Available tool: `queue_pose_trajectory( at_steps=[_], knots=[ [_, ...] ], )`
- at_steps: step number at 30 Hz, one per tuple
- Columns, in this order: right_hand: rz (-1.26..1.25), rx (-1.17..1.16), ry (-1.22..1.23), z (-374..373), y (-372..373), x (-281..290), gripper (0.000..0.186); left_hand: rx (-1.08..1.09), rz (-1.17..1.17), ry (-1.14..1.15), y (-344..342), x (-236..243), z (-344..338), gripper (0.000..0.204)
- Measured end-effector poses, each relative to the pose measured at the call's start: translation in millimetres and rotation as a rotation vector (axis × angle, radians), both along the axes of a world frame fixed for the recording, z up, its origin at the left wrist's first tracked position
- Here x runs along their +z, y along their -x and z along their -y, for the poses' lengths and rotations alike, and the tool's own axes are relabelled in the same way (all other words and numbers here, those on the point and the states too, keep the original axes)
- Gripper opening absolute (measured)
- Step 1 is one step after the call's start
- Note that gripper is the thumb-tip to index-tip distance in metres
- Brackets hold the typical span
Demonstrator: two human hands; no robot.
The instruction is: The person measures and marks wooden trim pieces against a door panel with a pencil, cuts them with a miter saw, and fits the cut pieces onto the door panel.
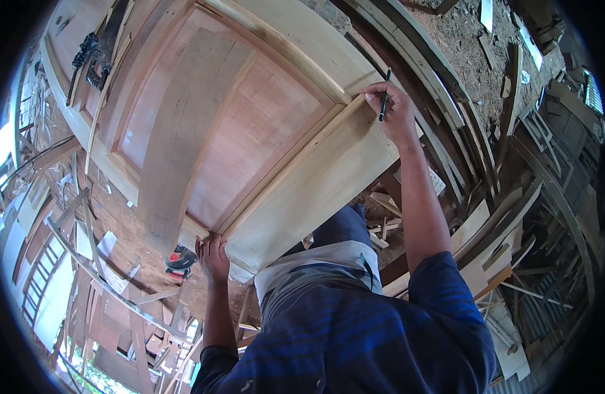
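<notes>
"What sort of place is this?"
"A woodworking shop: a big panelled wooden piece (322,177) lies in the middle, with a loose board (189,134) across it."
"And around it?"
"Long planks (426,71) run alongside, offcuts (386,205) lie jumbled near the person's legs (342,230), and the rough brown ground (470,72) is strewn with scraps."
"Any tools?"
"What looks like a red-and-black power tool (179,261), just past the panelled piece's corner."

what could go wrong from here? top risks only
1. The wooden strip might shift, since the left hand and right hand are only at its ends.
2. The pencil, in the right hand too, could leave a stray mark.
3. The grey board juts past the panelled frame; a bump might knock it off.
</notes>
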State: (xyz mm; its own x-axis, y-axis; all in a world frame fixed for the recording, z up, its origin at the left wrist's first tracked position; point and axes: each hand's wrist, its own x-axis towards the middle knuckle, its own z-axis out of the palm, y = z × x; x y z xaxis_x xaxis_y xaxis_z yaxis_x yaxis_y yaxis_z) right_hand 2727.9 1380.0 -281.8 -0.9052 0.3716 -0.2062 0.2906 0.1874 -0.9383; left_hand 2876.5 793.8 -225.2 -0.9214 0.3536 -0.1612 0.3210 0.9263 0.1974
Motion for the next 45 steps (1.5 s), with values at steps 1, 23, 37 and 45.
queue_pose_trajectory(
  at_steps=[1,23,37,45],
  knots=[
    [-0.008,-0.007,0.001,1,0,0,0.007,-0.001,-0.003,0.002,0,0,0,0.019],
    [0.116,0.065,-0.107,-17,-3,20,0.013,0.328,-0.164,0.009,-11,-1,-22,0.047],
    [0.081,0.067,-0.407,-29,-11,-27,0.020,0.776,-0.172,-0.565,-72,-38,20,0.023],
    [0.190,-0.058,-0.345,-31,4,-35,0.021,1.037,-0.208,-0.703,-72,-28,5,0.017]
  ],
)
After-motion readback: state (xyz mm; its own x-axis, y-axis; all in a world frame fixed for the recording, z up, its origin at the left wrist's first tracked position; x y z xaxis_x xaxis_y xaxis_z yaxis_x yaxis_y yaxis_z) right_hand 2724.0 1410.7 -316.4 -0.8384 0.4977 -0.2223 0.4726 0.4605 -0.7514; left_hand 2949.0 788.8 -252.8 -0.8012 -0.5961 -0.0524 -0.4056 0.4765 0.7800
